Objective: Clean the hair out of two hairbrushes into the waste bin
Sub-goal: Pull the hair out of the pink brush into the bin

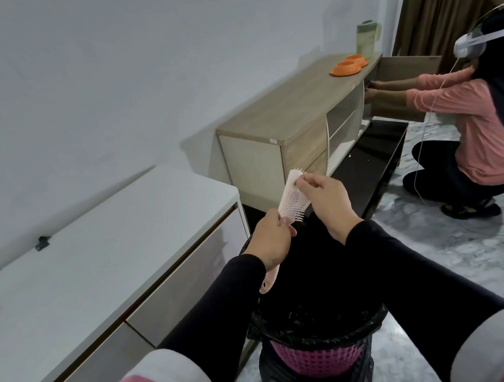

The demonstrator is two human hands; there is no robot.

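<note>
Fingers first, head view: your right hand (326, 199) is pinching at the bristles near the top of the pink hairbrush (290, 198), and your left hand (270, 240) grips its handle, right over the waste bin (317, 343). Light, stiff plastic I'd guess, so holding by the handle works and the hair should pull off easily.

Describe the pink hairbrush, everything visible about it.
The pink hairbrush looks like plastic, with a long flat head of pale, stiff bristles and a handle with a hole at its end. It is held tilted above the waste bin, head up and away. The left hand grips the handle; the right hand pinches at the bristles near the tip. Any hair is too fine to tell.
</note>
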